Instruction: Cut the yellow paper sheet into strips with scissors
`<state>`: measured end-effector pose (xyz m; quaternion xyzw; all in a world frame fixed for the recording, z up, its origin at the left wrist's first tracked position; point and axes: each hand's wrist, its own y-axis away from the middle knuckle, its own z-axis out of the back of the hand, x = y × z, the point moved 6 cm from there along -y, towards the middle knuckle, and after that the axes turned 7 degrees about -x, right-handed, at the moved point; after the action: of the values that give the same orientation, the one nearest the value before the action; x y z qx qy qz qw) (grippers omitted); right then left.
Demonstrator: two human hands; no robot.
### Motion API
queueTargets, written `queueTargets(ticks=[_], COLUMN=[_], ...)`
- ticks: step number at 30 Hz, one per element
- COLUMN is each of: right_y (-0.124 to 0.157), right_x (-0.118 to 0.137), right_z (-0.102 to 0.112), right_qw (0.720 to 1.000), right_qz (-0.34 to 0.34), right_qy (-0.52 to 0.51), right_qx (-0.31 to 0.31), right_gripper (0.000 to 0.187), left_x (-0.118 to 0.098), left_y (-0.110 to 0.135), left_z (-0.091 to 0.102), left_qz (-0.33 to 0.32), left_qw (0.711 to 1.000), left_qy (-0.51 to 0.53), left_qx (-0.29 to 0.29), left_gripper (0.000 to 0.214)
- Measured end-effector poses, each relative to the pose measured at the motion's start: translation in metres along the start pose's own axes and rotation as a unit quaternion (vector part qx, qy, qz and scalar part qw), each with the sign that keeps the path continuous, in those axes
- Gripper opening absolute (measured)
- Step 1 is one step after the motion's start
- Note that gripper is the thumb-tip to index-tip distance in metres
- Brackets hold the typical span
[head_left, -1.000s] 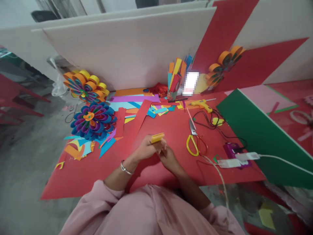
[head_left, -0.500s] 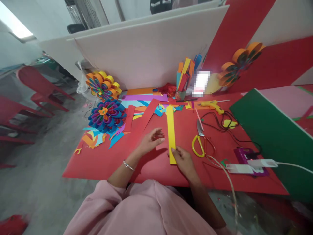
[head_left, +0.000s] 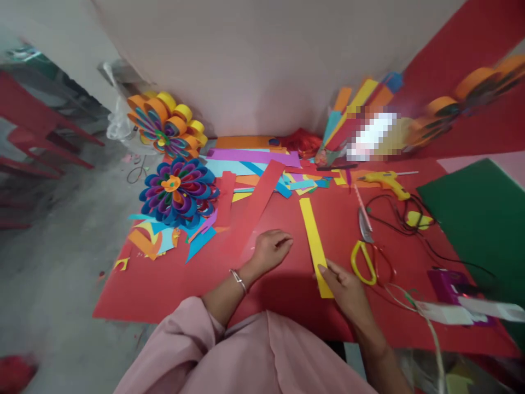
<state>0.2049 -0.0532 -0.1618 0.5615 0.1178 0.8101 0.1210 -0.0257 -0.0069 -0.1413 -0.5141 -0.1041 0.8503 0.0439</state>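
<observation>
A long yellow paper strip (head_left: 312, 235) lies flat on the red sheet (head_left: 164, 284) that covers the work surface. My right hand (head_left: 346, 287) rests on the strip's near end, with thumb and fingertips pinching its edge. My left hand (head_left: 270, 249) lies on the red sheet just left of the strip. Its fingers are loosely bent and hold nothing. A bracelet sits on my left wrist.
Yellow-handled scissors (head_left: 363, 260) lie right of the strip, with a yellow glue gun (head_left: 385, 180) and black cables beyond. A blue-purple paper flower (head_left: 178, 191), an orange one (head_left: 164, 123) and paper scraps lie at the left. A green board (head_left: 479, 219) and a power strip (head_left: 451, 312) are at the right.
A second ago both hands held the yellow paper folded up. It now lies stretched flat; my left hand has let go and rests beside it, while my right hand keeps the near end.
</observation>
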Motion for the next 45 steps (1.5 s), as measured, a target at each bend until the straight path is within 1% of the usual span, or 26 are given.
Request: queueTargets(ticks=[2, 4, 6, 8, 10, 13, 17, 21, 23, 24, 26, 27, 28, 30, 33, 35, 36, 37, 38, 39, 40, 42, 43, 44, 45], right_y=[0.005, 0.01, 0.013, 0.016, 0.017, 0.018, 0.019, 0.018, 0.019, 0.019, 0.019, 0.019, 0.019, 0.018, 0.02, 0.025, 0.027, 0.029, 0.03, 0.029, 0.025, 0.009, -0.003, -0.017, -0.031], right_x=[-0.01, -0.02, -0.027, -0.03, -0.028, -0.023, -0.017, -0.016, -0.018, -0.02, -0.023, -0.024, -0.024, -0.021, -0.008, 0.004, 0.011, 0.019, 0.027, 0.037, 0.047, 0.074, 0.09, 0.106, 0.122], right_z=[0.003, 0.01, 0.018, 0.023, 0.023, 0.018, 0.012, 0.01, 0.011, 0.012, 0.013, 0.013, 0.013, 0.008, -0.007, -0.023, -0.031, -0.039, -0.046, -0.053, -0.06, -0.076, -0.088, -0.102, -0.122], right_qw=[1.0, 0.999, 0.998, 0.995, 0.995, 0.995, 0.996, 0.997, 0.997, 0.996, 0.997, 0.998, 0.998, 0.999, 0.995, 0.989, 0.985, 0.981, 0.976, 0.973, 0.971, 0.972, 0.975, 0.978, 0.978], right_qz=[-0.018, -0.026, -0.028, -0.023, -0.007, 0.013, 0.021, 0.033, 0.037, 0.039, 0.04, 0.041, 0.043, 0.046, 0.054, 0.068, 0.079, 0.09, 0.098, 0.102, 0.105, 0.105, 0.1, 0.09, 0.075], right_qy=[0.005, 0.011, -0.01, -0.023, -0.022, -0.023, -0.031, -0.032, -0.035, -0.036, -0.031, -0.026, -0.022, -0.011, 0.006, 0.014, 0.014, 0.014, 0.012, 0.009, 0.002, -0.001, -0.014, -0.031, -0.04], right_qx=[-0.001, -0.023, -0.062, -0.09, -0.101, -0.096, -0.082, -0.066, -0.065, -0.066, -0.055, -0.043, -0.027, 0.013, 0.079, 0.128, 0.151, 0.173, 0.195, 0.208, 0.216, 0.21, 0.197, 0.184, 0.191], right_gripper=[0.063, 0.059, 0.055, 0.053, 0.053, 0.052, 0.051, 0.05, 0.049, 0.05, 0.051, 0.051, 0.051, 0.052, 0.053, 0.05, 0.048, 0.047, 0.046, 0.046, 0.048, 0.047, 0.048, 0.046, 0.04], left_x=[0.0, -0.001, -0.002, -0.004, -0.006, -0.009, -0.01, -0.011, -0.011, -0.011, -0.01, -0.01, -0.011, -0.014, -0.021, -0.025, -0.026, -0.027, -0.027, -0.026, -0.025, -0.022, -0.021, -0.019, -0.016], left_y=[0.0, -0.002, -0.003, -0.003, -0.003, 0.0, 0.001, 0.004, 0.009, 0.012, 0.018, 0.021, 0.023, 0.028, 0.036, 0.041, 0.042, 0.043, 0.043, 0.042, 0.041, 0.041, 0.042, 0.043, 0.046], left_z=[-0.001, -0.004, -0.006, -0.008, -0.008, -0.007, -0.003, -0.005, -0.009, -0.012, -0.02, -0.025, -0.029, -0.037, -0.047, -0.049, -0.047, -0.041, -0.032, -0.018, 0.001, 0.044, 0.064, 0.083, 0.102], left_qz=[0.005, 0.008, 0.01, 0.009, 0.005, -0.004, -0.007, -0.002, 0.017, 0.035, 0.082, 0.106, 0.127, 0.168, 0.23, 0.263, 0.275, 0.279, 0.276, 0.268, 0.251, 0.214, 0.203, 0.197, 0.189], left_qw=[1.0, 1.0, 0.999, 0.999, 0.999, 0.999, 1.0, 0.999, 0.997, 0.994, 0.975, 0.958, 0.937, 0.884, 0.805, 0.767, 0.757, 0.753, 0.754, 0.76, 0.768, 0.773, 0.772, 0.771, 0.771], left_qy=[-0.012, -0.026, -0.035, -0.039, -0.038, -0.026, 0.001, 0.02, 0.056, 0.089, 0.189, 0.246, 0.305, 0.416, 0.53, 0.568, 0.578, 0.584, 0.588, 0.589, 0.589, 0.592, 0.594, 0.593, 0.587], left_qx=[-0.002, 0.001, 0.005, 0.012, 0.018, 0.021, 0.017, 0.027, 0.043, 0.054, 0.082, 0.099, 0.113, 0.131, 0.14, 0.139, 0.134, 0.117, 0.093, 0.058, 0.01, -0.08, -0.102, -0.124, -0.158], left_gripper=[0.02, 0.019, 0.018, 0.016, 0.016, 0.016, 0.018, 0.021, 0.021, 0.022, 0.035, 0.045, 0.053, 0.065, 0.068, 0.065, 0.061, 0.056, 0.052, 0.049, 0.047, 0.041, 0.039, 0.035, 0.032])
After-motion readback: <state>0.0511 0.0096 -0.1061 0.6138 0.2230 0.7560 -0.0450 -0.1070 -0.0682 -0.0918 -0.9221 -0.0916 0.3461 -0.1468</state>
